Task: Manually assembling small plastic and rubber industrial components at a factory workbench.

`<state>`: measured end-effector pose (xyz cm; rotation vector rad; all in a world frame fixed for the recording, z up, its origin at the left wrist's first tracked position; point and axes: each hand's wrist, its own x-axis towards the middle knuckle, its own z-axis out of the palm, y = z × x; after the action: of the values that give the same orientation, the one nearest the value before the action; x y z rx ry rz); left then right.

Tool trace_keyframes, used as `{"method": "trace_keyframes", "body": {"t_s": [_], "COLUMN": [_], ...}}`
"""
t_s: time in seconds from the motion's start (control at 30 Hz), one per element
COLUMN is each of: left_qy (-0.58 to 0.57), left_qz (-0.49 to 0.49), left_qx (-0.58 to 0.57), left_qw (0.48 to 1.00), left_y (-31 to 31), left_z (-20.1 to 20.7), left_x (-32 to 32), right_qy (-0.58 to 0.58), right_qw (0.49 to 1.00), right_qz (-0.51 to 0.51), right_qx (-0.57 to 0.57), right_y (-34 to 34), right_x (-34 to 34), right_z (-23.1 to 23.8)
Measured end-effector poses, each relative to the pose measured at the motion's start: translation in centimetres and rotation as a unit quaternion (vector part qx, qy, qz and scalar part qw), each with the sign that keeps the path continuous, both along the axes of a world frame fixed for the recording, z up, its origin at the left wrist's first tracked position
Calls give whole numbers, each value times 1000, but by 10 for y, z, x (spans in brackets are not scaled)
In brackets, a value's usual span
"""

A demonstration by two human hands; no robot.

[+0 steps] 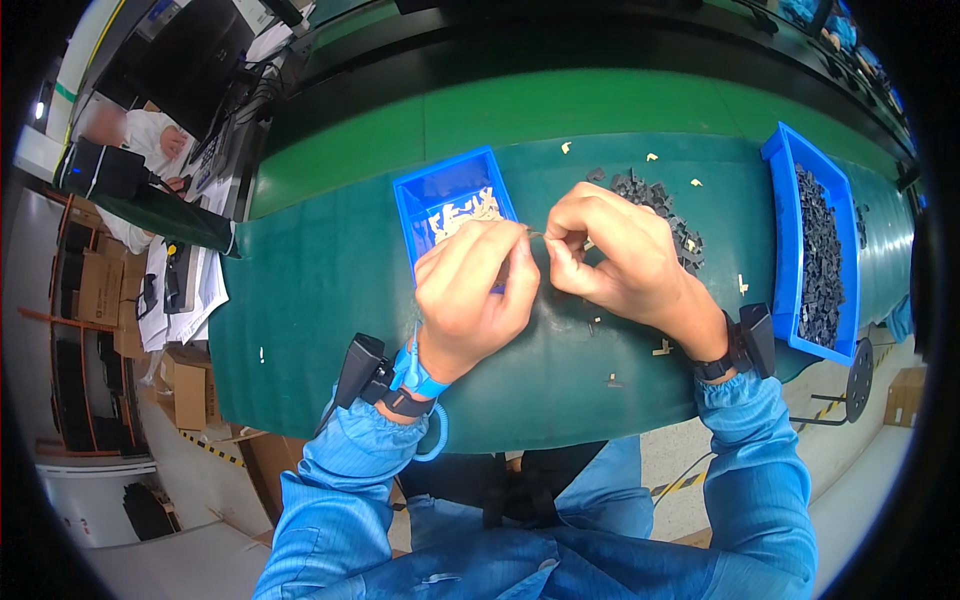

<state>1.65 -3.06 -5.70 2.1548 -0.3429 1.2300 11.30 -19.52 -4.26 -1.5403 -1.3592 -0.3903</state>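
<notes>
My left hand [475,285] and my right hand [625,250] meet over the middle of the green table mat, fingertips almost touching. Each is closed in a pinch, and a thin, small light-brown piece [535,234] shows between them; its kind is too small to make out. Just beyond my left hand is a small blue bin [404,205] with cream plastic parts [468,210] inside, partly covered by that hand. A loose heap of small black plastic parts [688,240] lies behind and beside my right hand.
A longer blue bin [786,225] full of black parts [822,255] stands at the right. Single cream pieces [663,348] lie scattered on the mat [320,330]. At the far left, another person's hand [173,142] is near a monitor [190,60]. Cardboard boxes [188,390] stand below.
</notes>
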Motion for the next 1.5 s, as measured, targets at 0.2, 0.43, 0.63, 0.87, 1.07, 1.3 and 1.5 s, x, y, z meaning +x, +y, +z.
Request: {"method": "trace_keyframes", "body": {"t_s": [0.2,0.43,0.63,0.87,1.07,1.3,1.5], "left_qy": [1,-15,-96,-68,-55,-56,53], "left_qz": [43,45,50,56,41,10,-119], "left_qx": [-20,-150,-170,-101,-65,-47,-314], "left_qw": [999,987,980,991,996,997,940], "left_y": [3,10,14,6,2,3,0], "left_z": [-1,-4,2,8,5,2,6], "left_x": [0,-7,-1,-6,-5,-4,-10], "right_qy": [2,48,-21,9,-114,-99,-40], "right_qw": [1000,998,993,991,986,990,994], "right_qz": [14,-13,-53,-113,-38,-44,-33], "right_qx": [-6,-50,-99,66,112,92,97], "right_y": [-2,8,43,29,28,24,23], "right_x": [0,-2,-8,-7,-5,-6,-7], "right_z": [5,1,-5,7,13,10,8]}}
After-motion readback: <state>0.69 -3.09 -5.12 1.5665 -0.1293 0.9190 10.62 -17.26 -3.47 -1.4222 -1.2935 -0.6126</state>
